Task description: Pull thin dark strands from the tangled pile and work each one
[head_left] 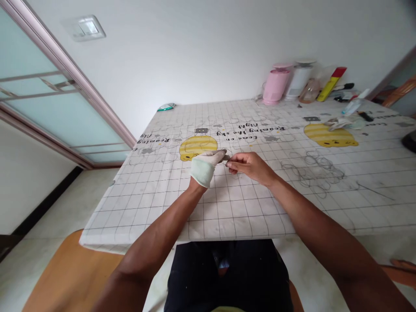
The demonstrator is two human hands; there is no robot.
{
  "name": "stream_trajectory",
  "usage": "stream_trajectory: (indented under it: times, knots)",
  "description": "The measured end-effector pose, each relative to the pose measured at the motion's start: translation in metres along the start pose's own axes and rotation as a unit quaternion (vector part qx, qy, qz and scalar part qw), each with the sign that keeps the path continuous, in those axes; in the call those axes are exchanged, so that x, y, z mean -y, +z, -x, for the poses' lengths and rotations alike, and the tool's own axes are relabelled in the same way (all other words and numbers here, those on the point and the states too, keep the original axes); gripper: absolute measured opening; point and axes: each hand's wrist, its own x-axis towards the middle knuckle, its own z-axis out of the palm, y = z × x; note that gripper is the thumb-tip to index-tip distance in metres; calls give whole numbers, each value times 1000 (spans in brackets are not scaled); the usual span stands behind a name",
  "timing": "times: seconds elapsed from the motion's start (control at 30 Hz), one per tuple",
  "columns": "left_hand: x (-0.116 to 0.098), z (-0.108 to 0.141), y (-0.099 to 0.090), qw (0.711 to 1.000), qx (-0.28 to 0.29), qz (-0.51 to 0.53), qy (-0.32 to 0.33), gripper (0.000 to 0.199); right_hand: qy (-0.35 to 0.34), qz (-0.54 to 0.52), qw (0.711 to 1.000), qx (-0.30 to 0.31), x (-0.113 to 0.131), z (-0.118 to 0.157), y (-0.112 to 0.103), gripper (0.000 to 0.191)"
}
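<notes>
A white glove with a pale green cuff (202,171) is worn on the left hand (214,157), whose fingers are drawn close together; whether anything is gripped by them cannot be told. By the bare right hand (248,167), narrowed to a pinch, a small greyish piece (226,157) is held just at the gloved fingertips, its details too small to be made out. Both hands are held over the checked tablecloth (224,214). From them, a loose tangle of thin strand (313,171) is spread at three o'clock, with a thin dark rod (375,190) laid beyond it. A crumpled pale cloth (346,123) is seen between two and three, a yellow can with a red cap (331,84) at two, a pink cylindrical device (276,86) at one, and a green-and-white packet (166,107) between ten and eleven.
</notes>
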Motion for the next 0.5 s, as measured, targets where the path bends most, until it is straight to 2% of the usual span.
stream_trajectory:
  times: [0.17,0.27,0.33,0.4,0.5]
  knots:
    - [0,1,0,1000,0,21,11,37,-13,-46,998,-44,-3,-3,11,32]
    - [-3,1,-1,998,-6,-61,19,39,-29,-43,996,-77,-3,-4,7,30]
    - [-3,4,2,992,27,-122,17,37,-41,-37,993,-102,-3,-4,4,31]
    - [-1,6,8,984,83,-160,6,33,-52,-30,989,-134,-3,-4,1,31]
    - [5,9,21,980,129,-150,-35,24,-58,-23,984,-168,-1,-4,-1,30]
